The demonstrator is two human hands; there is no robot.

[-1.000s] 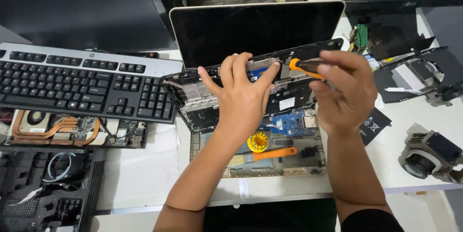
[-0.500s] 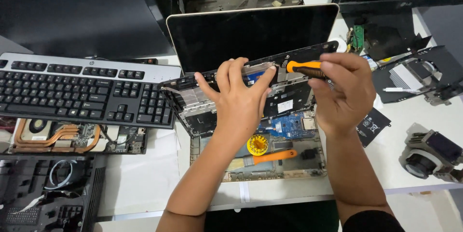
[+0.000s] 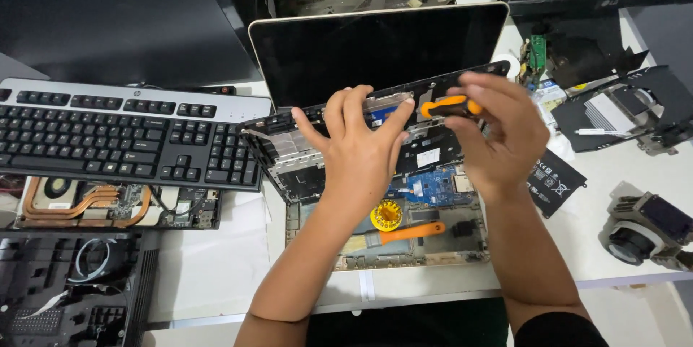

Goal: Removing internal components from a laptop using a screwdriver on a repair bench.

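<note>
Right at the centre of the white worktable (image 3: 216,275), the left hand (image 3: 357,152) lies palm-down with its fingers spread on a lifted black plastic laptop top-case panel (image 3: 289,152), pressing on its upper edge just in front of the dark, cream-framed laptop screen (image 3: 375,47). Beside it, the right hand (image 3: 502,134) pinches a short screwdriver with an orange-and-black handle (image 3: 449,107) between thumb and fingertips, the handle lying roughly level over the same panel (its tip is hidden behind the left fingers, so where it touches cannot be told). Below the raised panel sits the open laptop base with a blue circuit board (image 3: 433,187), and in that base lie a small yellow toothed disc (image 3: 387,215) and an orange plastic pry tool (image 3: 404,232), touching each other near the left wrist. To the left, a black and silver desktop keyboard (image 3: 123,134) rests partly over a bare board with copper heat pipes (image 3: 86,201), with a black plastic chassis part (image 3: 65,293) nearer the table's edge. To the right lie a flat black battery pack (image 3: 552,182) and a grey cylindrical lens-like part (image 3: 642,231), well apart from both hands.
</note>
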